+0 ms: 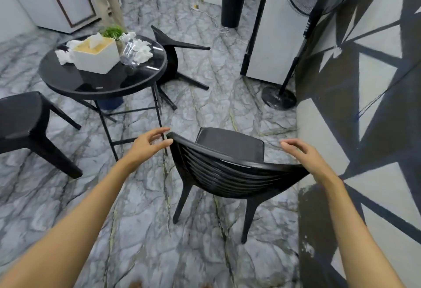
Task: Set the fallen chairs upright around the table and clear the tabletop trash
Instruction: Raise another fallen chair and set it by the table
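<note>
A black plastic chair (230, 169) stands upright on its legs in front of me, its slatted back toward me. My left hand (149, 145) hovers at the left end of the backrest, fingers relaxed, holding nothing. At the right end of the backrest my right hand (303, 154) is likewise relaxed and free. A second black chair (175, 60) lies on its side behind the round black table (68, 82). A third black chair (25, 126) lies tipped at the left. On the table sit crumpled white tissues (142, 52), a crushed clear bottle (129, 53), a white tissue box (95, 56) and a small green plant (113, 32).
A black trash bin (232, 7) stands at the back. A standing fan (303, 25) and a white pillar are at the right, beside a patterned wall. A person's legs (109, 0) stand behind the table. A white cord runs across the marble floor.
</note>
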